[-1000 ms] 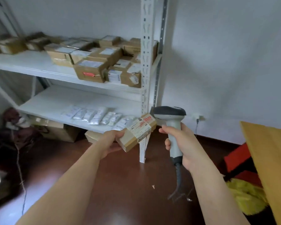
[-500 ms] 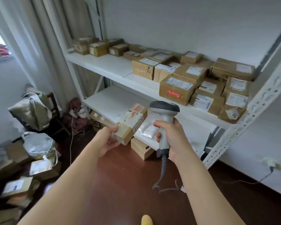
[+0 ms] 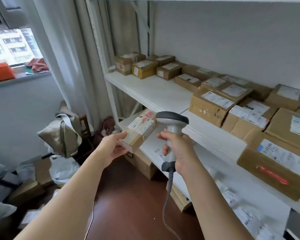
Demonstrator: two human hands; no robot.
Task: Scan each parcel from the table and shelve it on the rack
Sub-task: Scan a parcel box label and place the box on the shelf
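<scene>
The parcel is held in mid-air before the rack, label side up, apparently for scanning. The left hand grips its near end. The right hand grips the scanner beside it. The shelf holds taped cardboard boxes, bare board at left.

Soft daylight enters through the window at upper left, which is overexposed and washed out. Away from the window the room dims, and the floor beneath the rack lies in shade. Wide-angle distortion bends the rack's uprights. Edges farthest from the window smear slightly.
</scene>
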